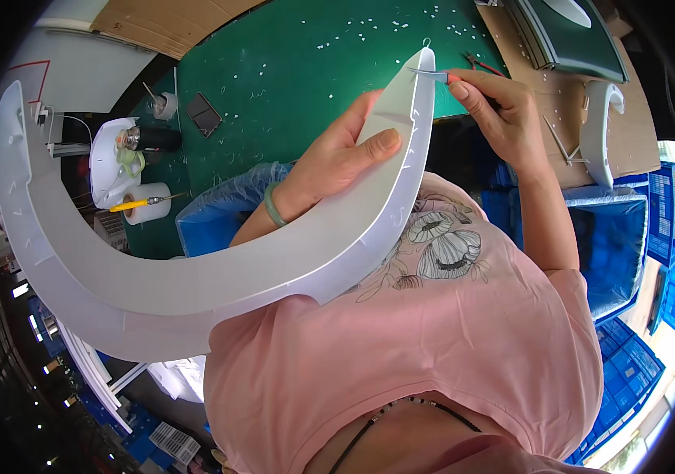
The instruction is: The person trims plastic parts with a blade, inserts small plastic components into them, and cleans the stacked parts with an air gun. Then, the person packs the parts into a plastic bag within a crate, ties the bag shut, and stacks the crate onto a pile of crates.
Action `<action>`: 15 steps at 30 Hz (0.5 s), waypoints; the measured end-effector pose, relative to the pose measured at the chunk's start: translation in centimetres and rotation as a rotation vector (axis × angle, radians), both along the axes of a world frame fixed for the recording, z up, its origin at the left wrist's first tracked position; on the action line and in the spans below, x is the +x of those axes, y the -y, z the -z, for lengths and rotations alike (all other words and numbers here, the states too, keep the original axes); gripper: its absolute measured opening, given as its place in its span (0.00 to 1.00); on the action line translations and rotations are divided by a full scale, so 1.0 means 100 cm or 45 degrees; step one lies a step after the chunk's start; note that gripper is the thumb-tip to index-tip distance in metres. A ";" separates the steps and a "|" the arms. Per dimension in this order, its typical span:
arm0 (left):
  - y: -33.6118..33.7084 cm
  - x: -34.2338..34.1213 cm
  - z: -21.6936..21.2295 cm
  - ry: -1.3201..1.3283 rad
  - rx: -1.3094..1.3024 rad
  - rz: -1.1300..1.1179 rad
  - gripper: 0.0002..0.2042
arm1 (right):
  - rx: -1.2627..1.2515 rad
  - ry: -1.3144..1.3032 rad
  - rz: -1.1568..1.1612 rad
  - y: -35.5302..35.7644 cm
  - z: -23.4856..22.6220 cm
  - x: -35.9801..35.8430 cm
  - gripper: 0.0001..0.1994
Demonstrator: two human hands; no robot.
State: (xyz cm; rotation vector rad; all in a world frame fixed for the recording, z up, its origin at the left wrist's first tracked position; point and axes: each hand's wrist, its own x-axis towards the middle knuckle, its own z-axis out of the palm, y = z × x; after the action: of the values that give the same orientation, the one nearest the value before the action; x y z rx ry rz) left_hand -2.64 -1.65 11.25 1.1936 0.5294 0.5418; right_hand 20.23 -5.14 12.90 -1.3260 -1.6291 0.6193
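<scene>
A long, curved white plastic part [274, 272] sweeps across my front from the far left up to a narrow tip at the top. My left hand [345, 158], with a pale green bangle at its wrist, grips it near that tip, thumb on the face and fingers behind. Pinched in my right hand [503, 110] is a small knife [430, 75] with a slim pointed blade and a bit of red handle showing. Its blade lies against or just over the part's edge below the tip; contact is hard to tell. A small loop of material [426, 43] sticks up from the tip.
White scraps dot the green tabletop [274, 95]. Red-handled pliers [483, 65] lie beyond my right hand. Blue lined bins [606, 245] flank me. At left are a yellow-handled tool [136, 205], a white roll [150, 207] and a dark flat box [203, 115]. Another white part [599, 138] is at right.
</scene>
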 end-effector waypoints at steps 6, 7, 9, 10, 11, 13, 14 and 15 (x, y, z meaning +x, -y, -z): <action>0.006 -0.002 -0.002 0.017 0.154 0.026 0.29 | -0.053 0.096 0.259 -0.030 0.021 0.021 0.15; 0.009 -0.004 -0.002 0.018 0.146 0.047 0.29 | -0.123 -0.040 0.230 -0.035 0.033 0.039 0.15; 0.002 -0.004 -0.004 0.018 0.036 0.004 0.30 | -0.167 -0.167 0.170 -0.043 0.034 0.050 0.16; 0.003 -0.006 -0.003 0.018 0.035 -0.004 0.30 | -0.120 -0.163 0.090 -0.030 0.025 0.039 0.17; 0.003 -0.007 -0.003 0.016 0.004 -0.009 0.30 | -0.073 -0.160 0.011 -0.020 0.018 0.029 0.17; 0.003 -0.008 -0.002 0.016 -0.022 -0.004 0.30 | -0.023 -0.138 -0.012 -0.013 0.011 0.013 0.17; 0.003 -0.009 -0.001 0.017 -0.019 -0.004 0.30 | 0.025 -0.116 -0.036 -0.011 0.007 0.006 0.17; 0.003 -0.009 0.000 0.020 -0.017 -0.004 0.31 | -0.036 -0.101 -0.041 -0.008 0.000 0.002 0.16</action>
State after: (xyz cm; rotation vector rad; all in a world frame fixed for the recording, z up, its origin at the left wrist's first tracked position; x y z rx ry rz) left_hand -3.50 -1.97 11.24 1.1752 0.5212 0.5492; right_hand 20.41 -4.31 12.89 -1.2821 -1.5851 0.7081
